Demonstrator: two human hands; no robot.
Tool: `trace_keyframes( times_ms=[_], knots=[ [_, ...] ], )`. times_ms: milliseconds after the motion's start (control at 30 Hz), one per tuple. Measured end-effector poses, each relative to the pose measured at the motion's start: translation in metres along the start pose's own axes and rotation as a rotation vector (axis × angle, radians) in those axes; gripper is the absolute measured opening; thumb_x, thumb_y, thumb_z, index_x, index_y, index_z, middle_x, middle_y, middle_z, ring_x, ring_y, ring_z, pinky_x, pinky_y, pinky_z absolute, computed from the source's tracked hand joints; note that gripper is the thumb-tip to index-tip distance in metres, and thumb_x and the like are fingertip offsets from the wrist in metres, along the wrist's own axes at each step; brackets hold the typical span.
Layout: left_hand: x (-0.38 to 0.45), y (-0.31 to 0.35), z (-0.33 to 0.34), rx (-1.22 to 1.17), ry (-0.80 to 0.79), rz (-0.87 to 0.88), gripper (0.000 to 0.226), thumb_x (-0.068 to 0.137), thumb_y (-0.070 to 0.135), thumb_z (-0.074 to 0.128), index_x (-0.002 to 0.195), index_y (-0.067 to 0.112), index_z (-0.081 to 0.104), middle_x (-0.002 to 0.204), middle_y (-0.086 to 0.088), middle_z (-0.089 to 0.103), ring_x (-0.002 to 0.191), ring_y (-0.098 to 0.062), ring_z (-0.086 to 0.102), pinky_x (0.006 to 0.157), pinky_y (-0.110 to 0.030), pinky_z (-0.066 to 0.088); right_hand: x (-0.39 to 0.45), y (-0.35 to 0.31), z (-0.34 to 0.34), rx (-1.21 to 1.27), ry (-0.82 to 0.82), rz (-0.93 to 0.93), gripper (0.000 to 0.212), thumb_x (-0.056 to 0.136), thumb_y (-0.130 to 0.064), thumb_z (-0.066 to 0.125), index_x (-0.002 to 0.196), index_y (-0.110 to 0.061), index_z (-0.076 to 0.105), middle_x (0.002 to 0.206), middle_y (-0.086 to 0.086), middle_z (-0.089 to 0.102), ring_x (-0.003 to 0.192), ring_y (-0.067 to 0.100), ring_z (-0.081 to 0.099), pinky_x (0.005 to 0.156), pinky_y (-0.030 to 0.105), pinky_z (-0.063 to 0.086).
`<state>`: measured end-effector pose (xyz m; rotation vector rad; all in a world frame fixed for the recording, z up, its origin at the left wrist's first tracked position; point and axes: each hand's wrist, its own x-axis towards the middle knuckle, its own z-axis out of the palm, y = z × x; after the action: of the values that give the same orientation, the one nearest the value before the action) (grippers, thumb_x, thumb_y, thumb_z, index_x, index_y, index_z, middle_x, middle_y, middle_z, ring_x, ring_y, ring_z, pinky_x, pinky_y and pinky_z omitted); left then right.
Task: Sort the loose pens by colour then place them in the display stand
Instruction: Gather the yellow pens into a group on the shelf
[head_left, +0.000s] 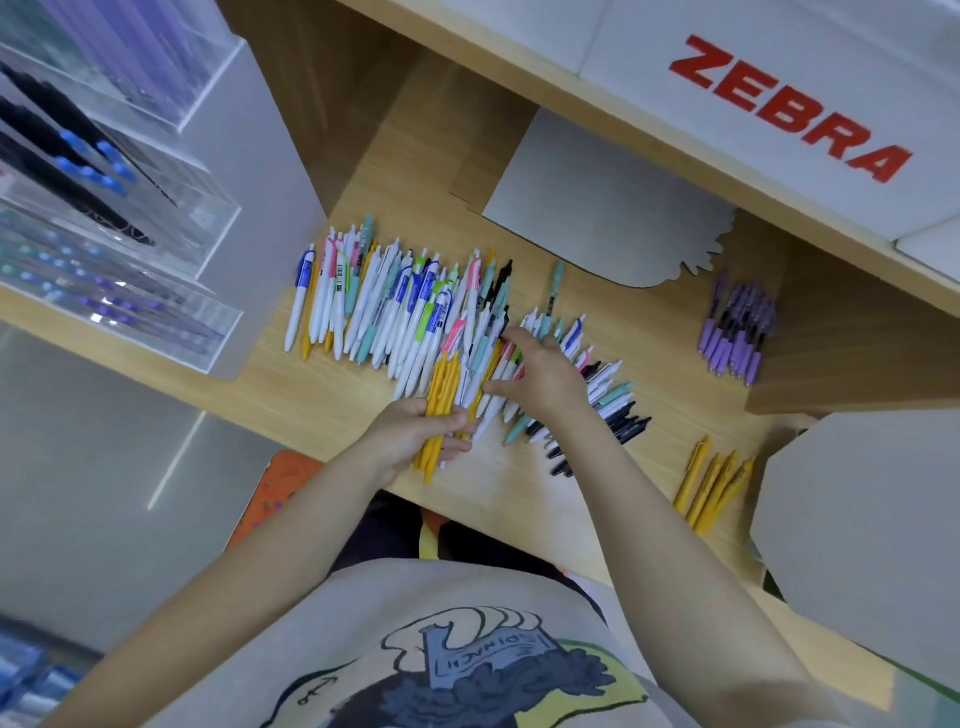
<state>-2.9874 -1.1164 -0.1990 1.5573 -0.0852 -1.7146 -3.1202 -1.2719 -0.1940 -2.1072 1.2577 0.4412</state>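
Note:
A wide heap of loose pens (395, 306), mostly white with coloured clips, lies across the wooden shelf (332, 410). My left hand (415, 434) grips a bunch of yellow pens (441, 400) at the heap's near edge. Over the right part of the heap, my right hand (540, 379) reaches with finger and thumb spread, touching the pens there. Sorted groups lie apart: purple pens (737, 332) at the right, several yellow pens (714, 486) near the front right, and black pens (613, 421) just right of my right hand. The clear acrylic display stand (171, 208) stands at the left.
A grey card (602, 218) lies at the back of the shelf under a white panel marked ZEBRA (789, 109). Another grey shape (857, 525) covers the front right. The stand's compartments hold dark, blue and purple pens (78, 150). An orange stool (275, 493) shows below the shelf edge.

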Motion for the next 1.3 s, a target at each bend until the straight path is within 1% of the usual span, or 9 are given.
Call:
trace_keyframes(
  times_ms=[333,467,633,733,967,1067,1133,1200,1300],
  knots=[
    [0.006,-0.004,0.002,-0.025,0.026,0.019,0.025,0.092,0.019,0.071,0.113,0.005,0.069,0.105,-0.011,0.076,0.096,-0.027,0.074,0.090,-0.039,0.059,0.003,-0.002,0.011,0.005,0.059,0.043,0.081,0.079,-0.050,0.077,0.146,-0.024,0.042,0.139,0.012,0.037,0.116,0.028,0.053,0.087,0.040,0.053],
    [0.005,-0.004,0.004,-0.018,0.020,0.029,0.022,0.093,0.019,0.070,0.112,0.007,0.069,0.105,-0.010,0.076,0.096,-0.026,0.074,0.084,-0.034,0.060,0.001,-0.002,0.013,0.236,0.133,-0.005,0.046,0.080,-0.033,0.080,0.118,-0.014,0.063,0.112,0.005,0.045,0.092,0.020,0.052,0.083,0.035,0.049],
    [0.004,-0.004,0.002,0.027,0.040,0.051,0.016,0.092,0.013,0.071,0.107,0.008,0.070,0.101,-0.014,0.076,0.089,-0.026,0.075,0.080,-0.035,0.062,-0.010,-0.003,0.003,0.666,0.116,0.029,0.012,0.089,-0.021,0.073,0.092,-0.013,0.065,0.083,0.001,0.058,0.074,0.014,0.055,0.069,0.030,0.045],
    [0.001,-0.001,0.002,0.070,0.062,0.103,0.017,0.089,0.015,0.074,0.105,0.009,0.072,0.097,-0.013,0.076,0.088,-0.027,0.073,0.082,-0.037,0.061,-0.023,0.003,-0.021,0.903,0.076,0.072,0.007,0.093,-0.018,0.068,0.093,-0.014,0.063,0.082,0.008,0.068,0.072,0.021,0.062,0.060,0.028,0.047],
    [-0.005,0.009,0.019,0.069,-0.095,0.126,0.027,0.089,0.021,0.073,0.110,0.005,0.068,0.098,-0.013,0.076,0.086,-0.025,0.074,0.081,-0.037,0.060,-0.033,-0.010,-0.033,0.969,0.027,-0.004,0.010,0.094,-0.016,0.066,0.099,-0.008,0.067,0.078,0.005,0.069,0.068,0.019,0.064,0.053,0.023,0.044],
    [-0.003,0.009,0.018,0.010,-0.088,0.100,0.021,0.095,0.018,0.066,0.108,0.001,0.065,0.090,-0.013,0.074,0.078,-0.024,0.072,0.076,-0.037,0.060,-0.027,-0.009,-0.024,0.883,0.124,0.021,0.015,0.099,-0.016,0.057,0.106,-0.012,0.069,0.086,0.001,0.071,0.065,0.015,0.063,0.053,0.022,0.044],
    [-0.004,0.006,0.011,-0.010,-0.080,0.100,0.019,0.098,0.016,0.062,0.109,0.001,0.065,0.088,-0.009,0.075,0.078,-0.022,0.072,0.074,-0.034,0.061,-0.019,0.002,-0.016,0.594,0.178,0.027,0.021,0.097,-0.020,0.061,0.116,-0.016,0.068,0.086,-0.003,0.062,0.067,0.010,0.055,0.059,0.020,0.041],
    [-0.003,0.001,0.005,-0.022,-0.067,0.086,0.020,0.097,0.015,0.062,0.111,0.002,0.066,0.095,-0.009,0.077,0.083,-0.024,0.074,0.077,-0.034,0.062,-0.013,0.007,-0.008,0.347,0.135,-0.002,0.040,0.091,-0.028,0.069,0.130,-0.018,0.061,0.096,0.002,0.054,0.081,0.015,0.053,0.070,0.025,0.039],
    [0.000,-0.004,0.001,-0.051,-0.025,0.064,0.026,0.094,0.016,0.068,0.115,0.002,0.068,0.105,-0.014,0.076,0.090,-0.028,0.075,0.078,-0.036,0.062,-0.008,0.000,0.001,0.146,0.041,-0.007,0.071,0.085,-0.043,0.073,0.146,-0.025,0.042,0.140,0.015,0.042,0.118,0.028,0.052,0.085,0.033,0.045]
  ],
)
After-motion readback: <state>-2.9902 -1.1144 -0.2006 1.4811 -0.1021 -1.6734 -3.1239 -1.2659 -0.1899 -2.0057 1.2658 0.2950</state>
